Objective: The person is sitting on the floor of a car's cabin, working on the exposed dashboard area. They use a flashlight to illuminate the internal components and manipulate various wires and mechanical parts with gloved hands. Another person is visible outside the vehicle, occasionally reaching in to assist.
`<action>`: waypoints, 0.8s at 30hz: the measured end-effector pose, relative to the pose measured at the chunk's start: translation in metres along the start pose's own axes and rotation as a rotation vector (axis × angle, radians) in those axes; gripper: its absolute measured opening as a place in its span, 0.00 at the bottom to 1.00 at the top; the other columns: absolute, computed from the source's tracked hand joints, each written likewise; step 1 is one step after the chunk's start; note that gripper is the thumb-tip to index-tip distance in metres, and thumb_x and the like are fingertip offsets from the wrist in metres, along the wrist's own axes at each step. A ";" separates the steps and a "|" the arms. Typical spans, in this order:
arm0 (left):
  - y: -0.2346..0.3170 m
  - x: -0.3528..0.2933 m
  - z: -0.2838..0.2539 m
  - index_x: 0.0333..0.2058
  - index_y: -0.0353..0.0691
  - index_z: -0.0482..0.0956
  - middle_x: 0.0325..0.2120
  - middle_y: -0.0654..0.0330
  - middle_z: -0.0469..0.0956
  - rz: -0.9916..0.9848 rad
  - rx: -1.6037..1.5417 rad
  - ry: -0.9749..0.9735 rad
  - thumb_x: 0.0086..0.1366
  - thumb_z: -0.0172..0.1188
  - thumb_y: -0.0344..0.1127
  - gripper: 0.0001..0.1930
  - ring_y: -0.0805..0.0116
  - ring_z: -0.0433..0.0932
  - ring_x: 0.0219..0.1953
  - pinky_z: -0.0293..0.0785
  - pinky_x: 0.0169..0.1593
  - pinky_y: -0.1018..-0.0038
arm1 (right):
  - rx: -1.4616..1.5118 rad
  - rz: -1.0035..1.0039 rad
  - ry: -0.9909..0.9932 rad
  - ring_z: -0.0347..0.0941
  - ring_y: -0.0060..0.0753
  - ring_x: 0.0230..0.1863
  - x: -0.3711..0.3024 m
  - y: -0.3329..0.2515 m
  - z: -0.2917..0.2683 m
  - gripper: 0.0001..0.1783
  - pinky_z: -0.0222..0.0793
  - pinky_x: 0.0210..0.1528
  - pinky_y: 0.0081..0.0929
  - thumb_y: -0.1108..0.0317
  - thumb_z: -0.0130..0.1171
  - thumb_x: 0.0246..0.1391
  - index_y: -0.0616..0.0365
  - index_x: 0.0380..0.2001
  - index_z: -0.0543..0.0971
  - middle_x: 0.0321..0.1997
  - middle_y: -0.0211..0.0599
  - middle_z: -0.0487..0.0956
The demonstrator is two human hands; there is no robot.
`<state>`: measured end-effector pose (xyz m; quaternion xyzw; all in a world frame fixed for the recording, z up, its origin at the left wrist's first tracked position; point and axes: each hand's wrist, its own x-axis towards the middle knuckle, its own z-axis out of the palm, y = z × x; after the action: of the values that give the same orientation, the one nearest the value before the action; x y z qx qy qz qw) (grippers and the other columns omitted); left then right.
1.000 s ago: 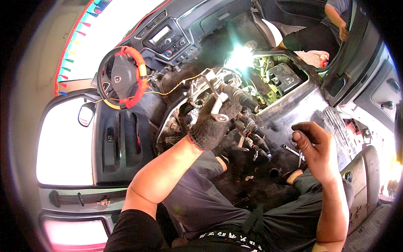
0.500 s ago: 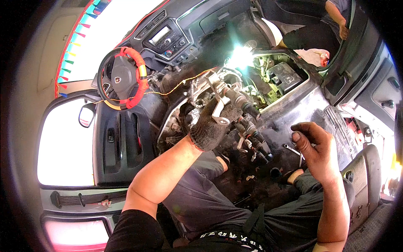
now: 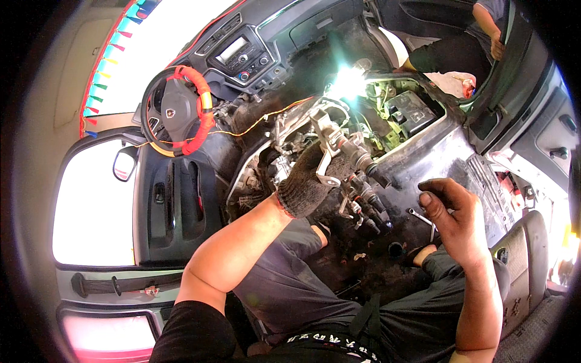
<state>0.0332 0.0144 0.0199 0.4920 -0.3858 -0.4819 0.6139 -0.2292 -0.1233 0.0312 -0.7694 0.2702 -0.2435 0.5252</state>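
Observation:
My left hand (image 3: 301,187), in a dark knit glove, is wrapped round a metal fuel rail with several injectors (image 3: 368,162) along it. A bent bracket (image 3: 327,170) on the rail crosses in front of my glove, and the injectors' dark ends point down to the right. Part of the rail is hidden behind my fingers. Bare and smudged black, my right hand (image 3: 457,212) is raised to the right of the rail, apart from it. Its fingers are bent, with a gap to the thumb, and nothing shows between them. Beneath it a wrench (image 3: 422,216) lies on the dirty metal cover.
Ahead lies the open engine bay (image 3: 387,154) with a bright work lamp (image 3: 350,83) at its edge and a black box (image 3: 411,113) inside. A yellow-orange wire (image 3: 242,130) runs from the steering wheel (image 3: 180,110). At far right another person's hand (image 3: 497,48) rests by the doorway.
My left hand has shifted the injector rail slightly to the right and down, turning it a little. My right hand has stayed almost still.

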 end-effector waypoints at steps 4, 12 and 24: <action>-0.004 0.001 0.001 0.57 0.41 0.69 0.50 0.59 0.77 0.391 0.709 -0.013 0.71 0.54 0.29 0.17 0.67 0.78 0.52 0.77 0.54 0.70 | 0.012 0.025 -0.021 0.78 0.35 0.31 0.001 -0.001 -0.001 0.14 0.73 0.37 0.30 0.63 0.64 0.59 0.66 0.39 0.80 0.30 0.46 0.81; -0.012 0.002 -0.002 0.56 0.38 0.69 0.48 0.59 0.77 0.393 0.925 -0.085 0.68 0.57 0.28 0.19 0.70 0.78 0.50 0.76 0.53 0.72 | 0.187 0.096 -0.055 0.77 0.29 0.33 0.000 0.003 0.001 0.20 0.72 0.39 0.29 0.56 0.61 0.62 0.66 0.42 0.80 0.30 0.39 0.81; -0.003 0.003 0.017 0.53 0.41 0.69 0.49 0.54 0.73 0.618 1.430 -0.359 0.57 0.64 0.33 0.25 0.50 0.75 0.50 0.74 0.55 0.57 | 0.670 0.190 -0.390 0.74 0.21 0.43 -0.010 -0.001 0.000 0.27 0.72 0.46 0.24 0.59 0.69 0.56 0.66 0.52 0.74 0.42 0.37 0.81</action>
<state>0.0173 0.0076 0.0203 0.5522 -0.8131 0.0025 0.1840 -0.2367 -0.1161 0.0310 -0.5588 0.1410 -0.1176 0.8087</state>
